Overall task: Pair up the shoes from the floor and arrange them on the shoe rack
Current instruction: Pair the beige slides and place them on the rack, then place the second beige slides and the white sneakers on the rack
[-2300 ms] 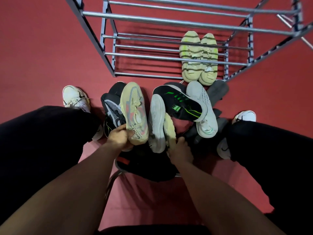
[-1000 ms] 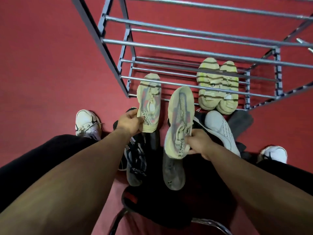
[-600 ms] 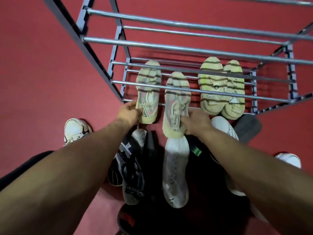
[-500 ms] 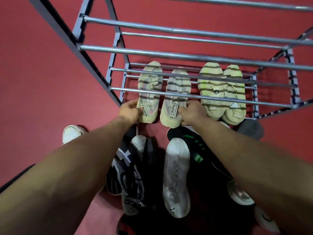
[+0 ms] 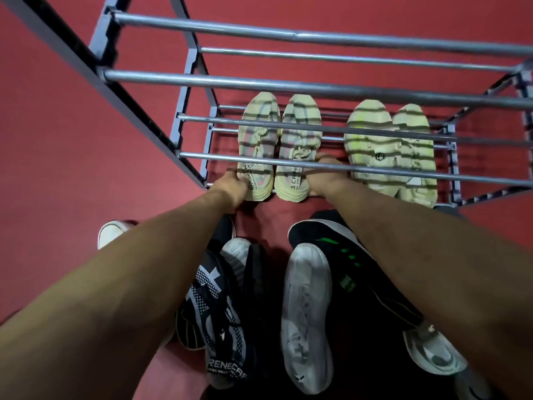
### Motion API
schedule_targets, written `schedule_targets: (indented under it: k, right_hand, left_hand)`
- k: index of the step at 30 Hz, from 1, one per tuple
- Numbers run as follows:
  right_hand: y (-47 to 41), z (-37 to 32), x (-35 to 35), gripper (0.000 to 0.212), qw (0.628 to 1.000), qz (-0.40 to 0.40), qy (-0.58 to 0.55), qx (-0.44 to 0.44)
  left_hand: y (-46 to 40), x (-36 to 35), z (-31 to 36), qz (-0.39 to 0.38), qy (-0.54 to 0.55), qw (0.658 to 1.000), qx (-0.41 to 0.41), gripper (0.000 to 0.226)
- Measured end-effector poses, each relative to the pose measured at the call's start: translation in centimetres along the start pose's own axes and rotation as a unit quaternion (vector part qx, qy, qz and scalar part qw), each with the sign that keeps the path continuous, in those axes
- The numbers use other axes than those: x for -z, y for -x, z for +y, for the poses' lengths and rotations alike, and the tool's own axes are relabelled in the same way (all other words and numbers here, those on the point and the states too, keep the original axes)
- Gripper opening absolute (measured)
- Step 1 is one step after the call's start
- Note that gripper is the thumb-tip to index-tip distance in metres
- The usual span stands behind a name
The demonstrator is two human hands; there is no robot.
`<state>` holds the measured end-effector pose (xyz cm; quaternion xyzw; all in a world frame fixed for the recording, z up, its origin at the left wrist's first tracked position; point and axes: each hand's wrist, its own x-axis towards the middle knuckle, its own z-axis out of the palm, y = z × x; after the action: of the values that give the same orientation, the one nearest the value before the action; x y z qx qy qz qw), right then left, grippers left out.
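Head view: at centre frame, the left hand (image 5: 235,189) pinches the heel of the left cream shoe (image 5: 257,145), and the right hand (image 5: 323,177) is wrapped on the heel side of the right cream shoe (image 5: 300,148). Both shoes lie side by side, toes pointing to the top of the frame, on the lowest bars of the shoe rack (image 5: 288,85). A second pale pair (image 5: 389,148) sits just beside them at centre right.

Risks, as a judgement: the shelf is only thin bars, so a heel let go while overhanging the front bar could tip and slide off onto the red floor (image 5: 72,140). The right wrist lies close to the pale pair and could nudge it askew when it draws out. The upper bars cross just above both hands, so a quick lift could knock knuckles on them.

In the lower half of the frame the unsorted shoes wait: a black patterned shoe (image 5: 219,307), a white shoe (image 5: 305,313) and a black shoe with green marks (image 5: 346,261), crowded under the forearms, where a withdrawing arm might scatter them.
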<state>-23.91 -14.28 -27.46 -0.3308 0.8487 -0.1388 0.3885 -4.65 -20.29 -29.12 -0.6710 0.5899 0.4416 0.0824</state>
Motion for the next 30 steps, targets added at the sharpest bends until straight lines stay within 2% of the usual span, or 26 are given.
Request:
schedule_targets:
  k: [4, 8, 11, 13, 15, 17, 19, 21, 23, 24, 27, 30]
  right_hand:
    - [0.7, 0.3, -0.4, 0.006, 1.000, -0.013, 0.006, 0.000]
    - [1.6, 0.7, -0.7, 0.007, 1.000, -0.005, 0.021, 0.000]
    - [3.1, 1.1, -0.7, 0.018, 1.000, -0.009, 0.020, 0.013]
    - [5.4, 1.7, -0.3, 0.033, 0.994, 0.025, 0.104, 0.038]
    - [8.7, 2.8, -0.3, 0.032, 0.983, 0.067, 0.150, 0.083]
    - [12.0, 4.1, -1.2, 0.027, 0.980, 0.051, 0.155, 0.112]
    - [15.1, 5.3, -2.4, 0.027, 0.985, 0.026, 0.149, 0.088]
    - [18.2, 6.2, -3.3, 0.041, 0.995, 0.016, 0.088, -0.032]
    - [20.7, 7.9, -4.4, 0.057, 0.989, 0.007, 0.029, -0.145]
    - [22.1, 8.8, -5.1, 0.060, 0.984, -0.001, 0.027, -0.175]
    - [25.4, 11.5, -7.0, 0.056, 0.981, -0.013, 0.028, -0.191]
    - [27.7, 13.6, -8.1, 0.044, 0.983, -0.009, 0.007, -0.183]
  left_hand:
    - [0.3, -0.1, -0.4, -0.004, -0.036, 0.999, -0.003, 0.052]
    - [1.2, -0.9, -1.1, -0.015, -0.014, 1.000, -0.004, 0.050]
    - [3.4, -0.9, -1.0, 0.047, 0.018, 0.998, -0.043, 0.048]
    - [5.9, -1.1, -1.5, 0.117, 0.041, 0.989, -0.076, 0.040]
    - [9.2, -1.5, -2.8, 0.150, 0.057, 0.983, -0.094, 0.031]
    - [12.2, -2.1, -4.4, 0.158, 0.060, 0.982, -0.089, 0.023]
    - [15.1, -2.5, -5.9, 0.168, 0.069, 0.982, -0.059, 0.022]
    - [17.8, -2.9, -7.1, 0.159, 0.048, 0.986, -0.032, 0.024]
    - [19.9, -3.5, -8.2, 0.129, 0.021, 0.991, -0.030, 0.025]
    - [21.0, -3.9, -8.7, 0.119, 0.022, 0.992, -0.031, 0.025]
    - [23.0, -4.8, -10.2, 0.133, 0.046, 0.990, -0.035, 0.024]
    - [24.6, -5.7, -10.4, 0.156, 0.007, 0.985, -0.078, 0.022]
